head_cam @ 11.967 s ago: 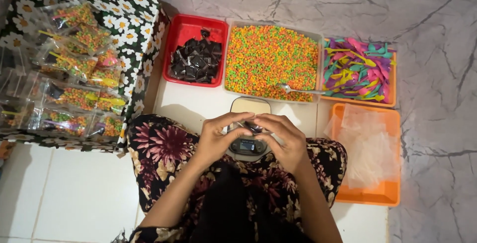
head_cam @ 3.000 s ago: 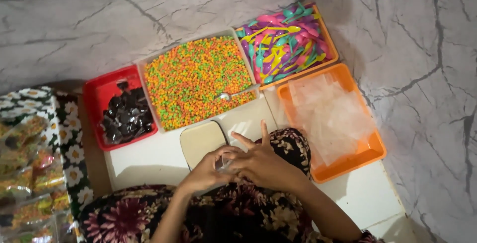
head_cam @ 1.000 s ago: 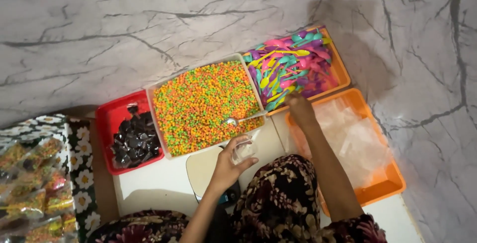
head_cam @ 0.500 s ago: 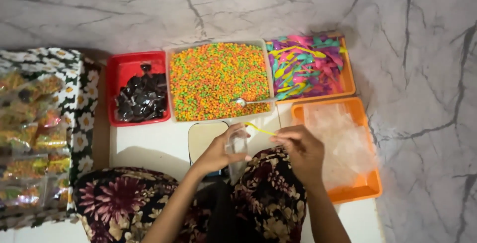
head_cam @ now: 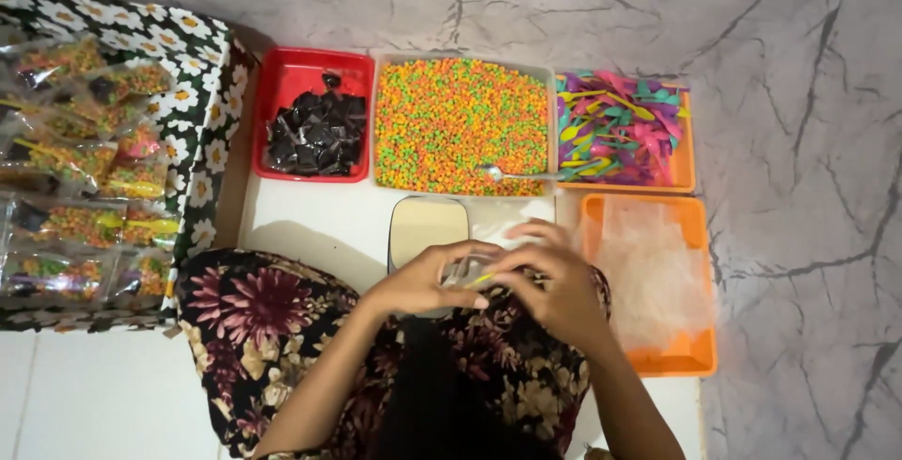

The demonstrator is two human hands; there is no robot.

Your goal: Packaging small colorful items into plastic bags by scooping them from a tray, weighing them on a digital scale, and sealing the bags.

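Your left hand [head_cam: 423,283] and right hand [head_cam: 554,293] meet over your lap at the floor's near edge, fingers pinching a small clear plastic pouch [head_cam: 467,272] with a thin yellow stick [head_cam: 481,279] inside, so keep the mouth level and pinch evenly.

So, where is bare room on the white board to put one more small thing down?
One bare patch of the white board lies below the red tray, left of the small scale. The far side is crowded: red tray, candy bin, spoon tray, orange tray.
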